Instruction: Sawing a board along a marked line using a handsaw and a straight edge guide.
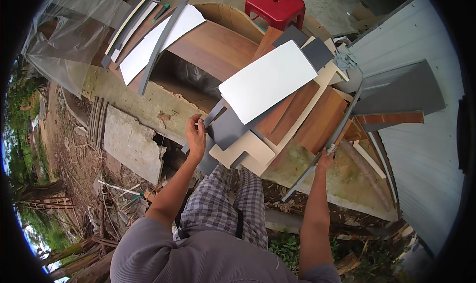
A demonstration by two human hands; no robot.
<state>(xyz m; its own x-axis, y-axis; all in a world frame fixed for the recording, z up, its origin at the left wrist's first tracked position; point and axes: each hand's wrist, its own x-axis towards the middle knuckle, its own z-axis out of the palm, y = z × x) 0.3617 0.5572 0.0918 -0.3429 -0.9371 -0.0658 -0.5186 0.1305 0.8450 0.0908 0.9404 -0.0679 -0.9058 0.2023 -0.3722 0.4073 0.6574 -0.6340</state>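
My left hand (196, 135) is at the near left side of a pile of cut boards, its fingers curled toward the thumb. A narrow grey strip (214, 113) runs behind that hand; whether the fingers grip it is hidden. My right hand (325, 161) is closed around a long, thin grey strip (342, 126), which slants along the pile's right side. Between my hands lie a white rectangular board (270, 79), brown wood-grain boards (321, 119), a dark grey panel (227, 129) and a cream notched board (248, 153).
A red plastic stool (275, 6) stands at the far side. More long strips and a white panel (161, 45) lie at the upper left, near clear plastic sheeting (74, 35). Corrugated metal sheet (421, 149) borders the right. Concrete slab (131, 141) and debris lie at left.
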